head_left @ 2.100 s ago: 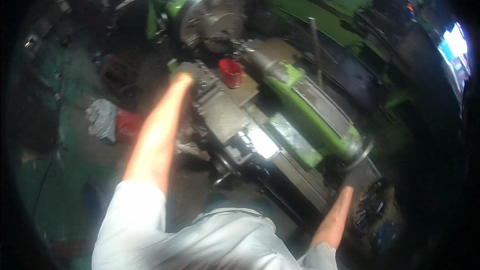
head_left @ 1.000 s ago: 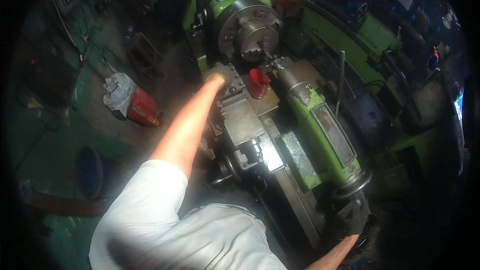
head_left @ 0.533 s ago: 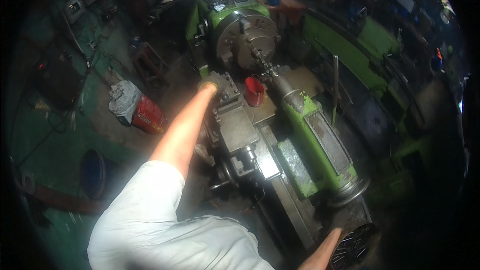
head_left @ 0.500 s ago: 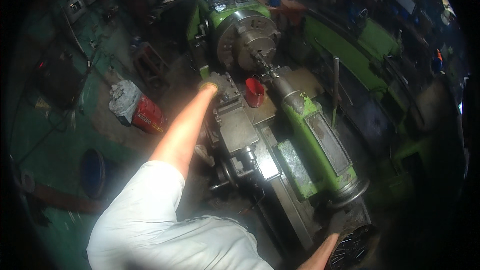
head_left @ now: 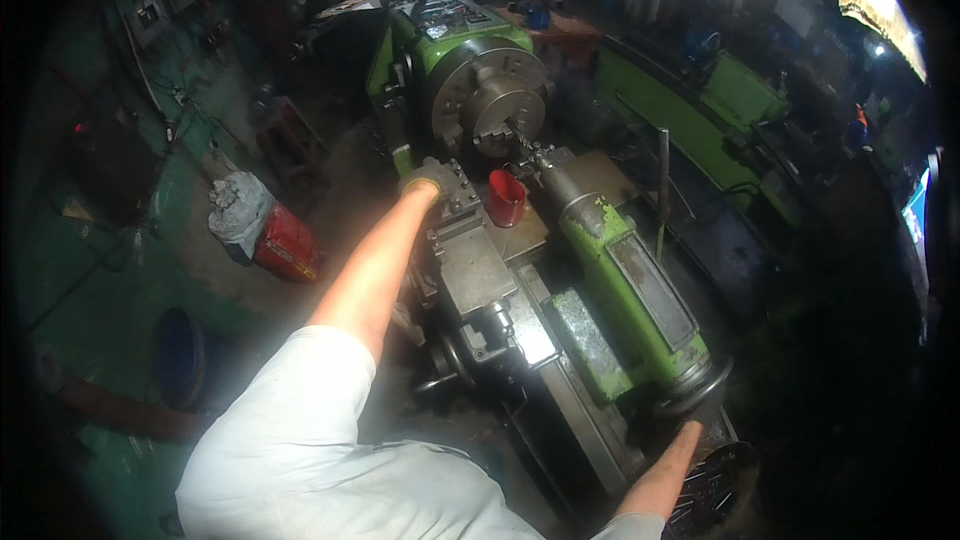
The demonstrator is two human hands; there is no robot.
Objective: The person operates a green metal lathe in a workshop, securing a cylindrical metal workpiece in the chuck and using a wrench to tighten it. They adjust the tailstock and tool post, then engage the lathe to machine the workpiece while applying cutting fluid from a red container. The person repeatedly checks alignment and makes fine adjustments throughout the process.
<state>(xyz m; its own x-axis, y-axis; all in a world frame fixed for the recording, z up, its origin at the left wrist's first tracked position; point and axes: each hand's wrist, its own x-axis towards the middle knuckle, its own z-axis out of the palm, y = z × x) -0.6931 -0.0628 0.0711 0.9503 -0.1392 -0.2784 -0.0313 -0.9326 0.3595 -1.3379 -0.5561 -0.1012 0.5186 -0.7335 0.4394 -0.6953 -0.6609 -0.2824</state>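
Note:
My left arm reaches forward to a lathe's tool post (head_left: 462, 190). The gloved left hand (head_left: 418, 176) rests against its near left side, its fingers too dim to make out. At the lower right, my right hand (head_left: 708, 420) is low behind the tailstock handwheel (head_left: 700, 388), in shadow. Its fingers are hidden, so whether it grips the wheel cannot be told. A drill bit (head_left: 522, 136) sticks out of the green tailstock (head_left: 640, 290) toward the round workpiece (head_left: 508, 110) in the chuck (head_left: 450, 90). A red cup-like container (head_left: 507, 200) stands beside the tool post.
Left on the floor stand a red can (head_left: 285, 245) with grey cloth (head_left: 240, 210) on it and a blue drum (head_left: 180, 355). A metal rod (head_left: 663, 190) rises behind the tailstock. Long dark pieces lie in a round container (head_left: 715, 490) by my right forearm. Green machinery (head_left: 740, 90) stands at the right.
My right forearm has moved up and slightly right, with more sleeve showing. My left hand stays at the tool post. The whole view has shifted a little.

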